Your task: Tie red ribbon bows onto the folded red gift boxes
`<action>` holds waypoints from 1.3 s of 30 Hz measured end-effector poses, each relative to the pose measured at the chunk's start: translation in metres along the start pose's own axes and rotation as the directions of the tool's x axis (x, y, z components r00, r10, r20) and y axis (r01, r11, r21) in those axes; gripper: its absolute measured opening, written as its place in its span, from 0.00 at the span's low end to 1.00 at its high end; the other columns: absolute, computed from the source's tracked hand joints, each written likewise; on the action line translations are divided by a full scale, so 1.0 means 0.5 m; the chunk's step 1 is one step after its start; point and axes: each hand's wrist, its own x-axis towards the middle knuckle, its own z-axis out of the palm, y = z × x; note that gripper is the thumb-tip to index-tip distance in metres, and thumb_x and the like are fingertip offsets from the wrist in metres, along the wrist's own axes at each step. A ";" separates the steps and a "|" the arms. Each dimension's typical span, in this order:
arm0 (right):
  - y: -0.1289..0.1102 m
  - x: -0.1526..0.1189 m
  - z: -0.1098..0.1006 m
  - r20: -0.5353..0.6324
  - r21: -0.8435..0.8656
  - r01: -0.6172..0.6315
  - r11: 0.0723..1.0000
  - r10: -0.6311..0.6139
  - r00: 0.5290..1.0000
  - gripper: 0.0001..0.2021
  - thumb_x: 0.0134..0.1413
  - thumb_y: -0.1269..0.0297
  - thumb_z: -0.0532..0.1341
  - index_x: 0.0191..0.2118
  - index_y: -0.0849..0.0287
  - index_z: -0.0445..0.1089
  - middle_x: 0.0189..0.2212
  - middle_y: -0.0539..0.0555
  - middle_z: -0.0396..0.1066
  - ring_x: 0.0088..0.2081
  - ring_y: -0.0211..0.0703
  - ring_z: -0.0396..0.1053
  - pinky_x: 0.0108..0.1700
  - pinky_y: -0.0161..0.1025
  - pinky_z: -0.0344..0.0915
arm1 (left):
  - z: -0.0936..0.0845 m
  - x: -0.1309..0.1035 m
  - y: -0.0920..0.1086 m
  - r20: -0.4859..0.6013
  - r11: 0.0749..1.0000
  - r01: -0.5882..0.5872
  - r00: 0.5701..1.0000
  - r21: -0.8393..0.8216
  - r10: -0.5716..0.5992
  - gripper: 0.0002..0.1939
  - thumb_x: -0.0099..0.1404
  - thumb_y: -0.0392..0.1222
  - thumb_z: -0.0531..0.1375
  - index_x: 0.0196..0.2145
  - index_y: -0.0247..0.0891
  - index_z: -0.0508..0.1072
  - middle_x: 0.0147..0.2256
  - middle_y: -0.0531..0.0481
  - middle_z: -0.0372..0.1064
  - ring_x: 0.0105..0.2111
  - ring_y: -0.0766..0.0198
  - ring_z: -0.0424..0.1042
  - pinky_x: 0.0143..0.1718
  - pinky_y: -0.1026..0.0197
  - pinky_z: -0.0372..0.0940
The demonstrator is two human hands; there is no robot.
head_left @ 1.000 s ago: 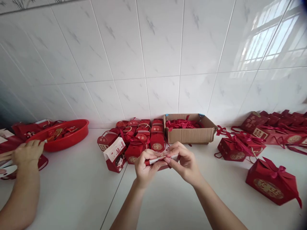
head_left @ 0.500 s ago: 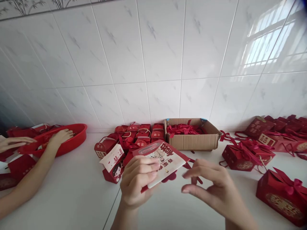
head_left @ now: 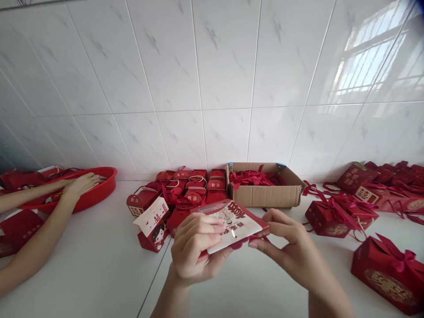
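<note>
Above the table in the middle, my left hand (head_left: 198, 249) is closed around a flat red-and-white printed gift box (head_left: 236, 225), fingers over its top and thumb beneath. The box has dark red lettering, a drawn figure and a scalloped red flap low on its near side. My right hand (head_left: 286, 240) meets the box's right corner, thumb and fingers pinching its edge. Just beyond my left hand stands a small box with a white printed lid (head_left: 154, 216), beside several red gift boxes (head_left: 195, 196).
Behind my hands is a cardboard box (head_left: 265, 196) of red ribbons (head_left: 253, 177). Ribbon-tied red boxes (head_left: 386, 276) stand at right. On the left, another person's hands (head_left: 81, 184) reach into a red basin (head_left: 111, 179). A white tiled wall (head_left: 225, 132) rises behind.
My right hand has moved left and up from beside the gift box to pinch its right corner. The other person's farther hand has moved further right over the basin.
</note>
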 end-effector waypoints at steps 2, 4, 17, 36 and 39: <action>-0.001 -0.005 -0.017 -0.071 -0.035 0.044 0.998 -0.046 0.996 0.04 0.54 0.62 0.64 0.31 0.56 0.72 0.29 0.52 0.65 0.31 0.39 0.65 0.29 0.34 0.64 | 0.007 0.001 0.003 -0.014 0.999 0.016 1.000 -0.036 -0.017 0.13 0.53 0.34 0.68 0.30 0.35 0.66 0.25 0.52 0.73 0.27 0.61 0.76 0.26 0.58 0.73; -0.006 -0.010 -0.032 -0.133 -0.060 0.089 0.994 -0.096 0.986 0.03 0.53 0.66 0.65 0.31 0.56 0.71 0.30 0.53 0.65 0.31 0.40 0.66 0.29 0.35 0.64 | 0.012 0.002 0.005 -0.024 0.998 0.019 1.000 -0.055 -0.020 0.12 0.53 0.34 0.67 0.30 0.35 0.65 0.24 0.53 0.72 0.26 0.62 0.76 0.25 0.59 0.72; -0.024 -0.038 -0.032 -0.508 0.158 0.403 0.901 -0.276 0.816 0.18 0.47 0.82 0.64 0.43 0.57 0.69 0.29 0.51 0.71 0.33 0.45 0.70 0.35 0.47 0.70 | 0.027 0.000 0.012 0.019 0.994 -0.028 0.999 -0.109 0.031 0.09 0.56 0.38 0.64 0.29 0.35 0.65 0.23 0.50 0.72 0.25 0.61 0.76 0.24 0.60 0.70; -0.014 -0.024 -0.021 -0.355 0.358 0.193 0.914 -0.058 0.933 0.14 0.56 0.72 0.61 0.46 0.50 0.73 0.42 0.56 0.73 0.45 0.47 0.72 0.45 0.44 0.73 | 0.040 -0.001 0.027 0.124 0.988 0.004 0.992 -0.155 0.016 0.08 0.57 0.36 0.63 0.30 0.36 0.65 0.23 0.50 0.73 0.26 0.62 0.75 0.28 0.59 0.70; -0.019 -0.020 -0.024 -0.307 0.299 0.187 0.936 -0.092 0.947 0.11 0.54 0.72 0.63 0.40 0.49 0.77 0.46 0.56 0.72 0.46 0.48 0.72 0.42 0.41 0.73 | 0.039 -0.002 0.027 0.125 0.989 0.006 0.992 -0.149 0.013 0.08 0.57 0.36 0.63 0.30 0.36 0.65 0.22 0.50 0.73 0.26 0.62 0.75 0.29 0.59 0.70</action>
